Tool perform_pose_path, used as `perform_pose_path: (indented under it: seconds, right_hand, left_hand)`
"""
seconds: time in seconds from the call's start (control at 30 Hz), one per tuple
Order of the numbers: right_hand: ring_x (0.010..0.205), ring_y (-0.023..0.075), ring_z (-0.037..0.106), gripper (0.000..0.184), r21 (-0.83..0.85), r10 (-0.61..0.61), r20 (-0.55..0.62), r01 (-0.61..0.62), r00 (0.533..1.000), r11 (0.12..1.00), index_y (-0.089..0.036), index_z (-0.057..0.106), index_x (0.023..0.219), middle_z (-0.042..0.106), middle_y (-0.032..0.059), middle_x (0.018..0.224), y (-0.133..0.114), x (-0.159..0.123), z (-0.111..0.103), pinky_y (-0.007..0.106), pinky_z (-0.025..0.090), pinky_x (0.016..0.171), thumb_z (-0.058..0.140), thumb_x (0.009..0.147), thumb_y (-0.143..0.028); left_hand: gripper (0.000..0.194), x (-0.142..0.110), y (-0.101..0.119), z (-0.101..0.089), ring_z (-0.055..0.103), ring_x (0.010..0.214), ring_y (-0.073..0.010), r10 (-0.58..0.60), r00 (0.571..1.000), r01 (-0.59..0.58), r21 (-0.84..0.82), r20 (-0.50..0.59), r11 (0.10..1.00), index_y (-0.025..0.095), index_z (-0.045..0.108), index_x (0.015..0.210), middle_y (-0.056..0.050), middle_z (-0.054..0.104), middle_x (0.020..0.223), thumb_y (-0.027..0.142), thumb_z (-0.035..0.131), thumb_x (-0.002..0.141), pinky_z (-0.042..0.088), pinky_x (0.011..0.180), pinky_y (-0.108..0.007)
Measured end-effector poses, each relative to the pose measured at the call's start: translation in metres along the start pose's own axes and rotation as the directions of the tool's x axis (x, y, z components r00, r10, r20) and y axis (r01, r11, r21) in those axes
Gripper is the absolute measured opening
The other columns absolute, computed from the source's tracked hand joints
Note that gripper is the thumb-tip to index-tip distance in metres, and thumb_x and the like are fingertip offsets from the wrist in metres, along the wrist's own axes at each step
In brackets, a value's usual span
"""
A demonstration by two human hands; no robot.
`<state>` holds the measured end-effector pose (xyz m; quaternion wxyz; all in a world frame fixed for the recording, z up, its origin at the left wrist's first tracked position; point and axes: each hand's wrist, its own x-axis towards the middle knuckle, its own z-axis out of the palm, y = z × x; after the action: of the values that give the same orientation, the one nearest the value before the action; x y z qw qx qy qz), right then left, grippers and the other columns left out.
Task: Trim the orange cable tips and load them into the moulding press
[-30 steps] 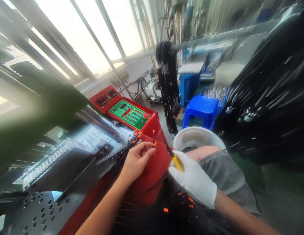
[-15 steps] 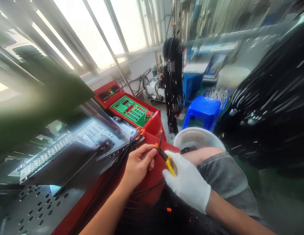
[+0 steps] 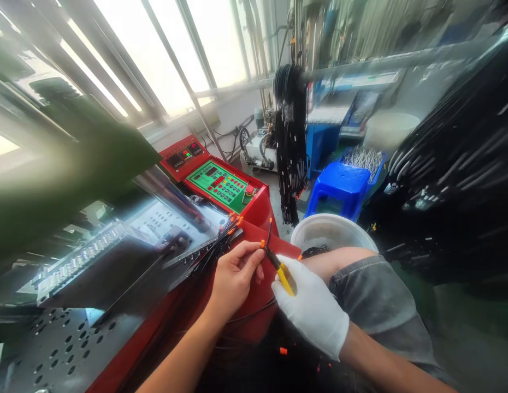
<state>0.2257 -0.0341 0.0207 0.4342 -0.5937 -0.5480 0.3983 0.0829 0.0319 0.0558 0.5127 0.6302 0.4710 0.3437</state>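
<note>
My bare left hand (image 3: 234, 275) is closed in a pinch on a black cable with a small orange end piece (image 3: 263, 244) at its fingertips. In my white-gloved right hand (image 3: 313, 308) is a pair of pliers (image 3: 285, 279) with yellow handles, their dark jaws touching or very close to the orange piece. Whether the jaws grip it I cannot tell. Another orange-tipped cable end (image 3: 270, 226) sticks up just behind the jaws. Beyond my left hand, a bundle of black cables (image 3: 208, 251) with orange ends lies along the edge of the machine bed.
A red control box (image 3: 260, 199) with a green keypad stands ahead. Left is a metal machine bed (image 3: 65, 349) with holes. A white bucket (image 3: 336, 221) stands by my knee, a blue stool (image 3: 340, 183) behind it. Black cables hang on a rack (image 3: 293, 142) and at right (image 3: 450, 164).
Both hands stay at nearly the same spot, with the pliers still at the orange end piece. The view has shifted very slightly.
</note>
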Motion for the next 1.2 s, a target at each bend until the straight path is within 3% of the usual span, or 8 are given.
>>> perform_pose_path:
  seconds: [0.3, 0.4, 0.57, 0.67, 0.83, 0.97, 1.1, 1.2]
  right_hand:
    - [0.078, 0.0159, 0.057, 0.014, 0.239, 0.130, 0.114, -0.154, 0.985, 0.959, -0.019, 0.056, 0.092, 0.058, -0.0001, 0.077, -0.010, 0.004, -0.003, 0.028, 0.046, 0.073, 0.052, 0.080, -0.024]
    - [0.062, 0.0119, 0.052, 0.014, 0.305, 0.174, 0.163, -0.217, 0.971, 0.927, -0.018, 0.056, 0.090, 0.054, -0.0023, 0.068, -0.012, 0.003, -0.001, 0.025, 0.043, 0.058, 0.053, 0.080, -0.027]
    - [0.039, 0.0085, 0.040, 0.038, 0.614, 0.312, 0.252, -0.401, 0.916, 0.680, -0.016, 0.050, 0.106, 0.051, -0.0044, 0.061, -0.005, 0.011, -0.004, 0.021, 0.032, 0.036, 0.056, 0.077, -0.039]
    - [0.044, 0.0089, 0.045, 0.043, 0.792, 0.393, 0.167, -0.360, 0.904, 0.493, -0.017, 0.046, 0.113, 0.054, -0.0019, 0.070, 0.007, 0.022, -0.020, 0.022, 0.038, 0.038, 0.059, 0.077, -0.037]
    - [0.052, 0.0117, 0.052, 0.037, 0.820, 0.397, 0.109, -0.308, 0.911, 0.482, -0.017, 0.050, 0.111, 0.057, 0.0008, 0.070, 0.014, 0.027, -0.049, 0.023, 0.042, 0.046, 0.061, 0.078, -0.031]
    - [0.053, 0.0132, 0.052, 0.032, 0.877, 0.402, 0.211, -0.354, 0.891, 0.326, -0.017, 0.052, 0.108, 0.059, 0.0023, 0.073, 0.014, 0.026, -0.063, 0.024, 0.042, 0.046, 0.057, 0.079, -0.029]
    - [0.053, 0.0146, 0.054, 0.024, 0.889, 0.424, 0.190, -0.338, 0.886, 0.309, -0.018, 0.058, 0.101, 0.059, 0.0021, 0.071, 0.021, 0.027, -0.071, 0.026, 0.044, 0.047, 0.058, 0.078, -0.024]
    - [0.056, 0.0156, 0.055, 0.021, 0.864, 0.485, 0.146, -0.350, 0.863, 0.363, -0.018, 0.061, 0.094, 0.060, 0.0023, 0.068, 0.025, 0.026, -0.074, 0.026, 0.045, 0.049, 0.060, 0.074, -0.024]
  left_hand:
    - [0.020, 0.003, 0.003, -0.002, 0.047, 0.046, -0.0081, 0.007, 1.000, -0.007, 0.046, 0.006, 0.999, 0.013, 0.061, 0.093, 0.003, 0.054, 0.051, 0.031, 0.054, 0.087, 0.039, 0.053, -0.021]
    - [0.021, 0.005, -0.001, -0.004, 0.047, 0.046, -0.0082, -0.008, 1.000, 0.007, 0.010, 0.027, 1.000, 0.013, 0.061, 0.092, 0.003, 0.054, 0.051, 0.032, 0.054, 0.087, 0.039, 0.052, -0.021]
    - [0.021, 0.004, -0.004, -0.007, 0.048, 0.048, -0.0080, -0.017, 0.996, 0.026, -0.098, 0.086, 0.995, 0.013, 0.062, 0.090, -0.001, 0.060, 0.060, 0.032, 0.054, 0.088, 0.039, 0.054, -0.023]
    - [0.021, 0.002, -0.003, -0.009, 0.048, 0.049, -0.0071, -0.019, 0.994, 0.037, -0.166, 0.108, 0.985, 0.013, 0.062, 0.094, -0.002, 0.062, 0.064, 0.030, 0.053, 0.089, 0.039, 0.056, -0.023]
    - [0.017, 0.003, -0.005, -0.009, 0.043, 0.045, -0.0057, -0.013, 0.997, 0.027, -0.204, 0.070, 0.979, 0.013, 0.064, 0.092, 0.003, 0.051, 0.051, 0.028, 0.057, 0.087, 0.034, 0.051, -0.021]
    - [0.018, 0.006, -0.008, -0.009, 0.042, 0.046, -0.0046, -0.021, 1.000, 0.022, -0.196, 0.005, 0.980, 0.014, 0.064, 0.094, 0.001, 0.056, 0.058, 0.029, 0.058, 0.085, 0.034, 0.049, -0.019]
    - [0.021, 0.011, -0.008, -0.010, 0.044, 0.049, -0.0041, -0.015, 0.995, 0.002, -0.130, -0.101, 0.992, 0.014, 0.063, 0.093, -0.003, 0.062, 0.075, 0.032, 0.059, 0.084, 0.037, 0.050, -0.019]
    - [0.024, 0.014, -0.011, -0.010, 0.045, 0.049, -0.0058, -0.024, 0.991, 0.024, -0.009, -0.132, 1.000, 0.014, 0.063, 0.094, 0.000, 0.057, 0.065, 0.034, 0.061, 0.082, 0.038, 0.050, -0.019]
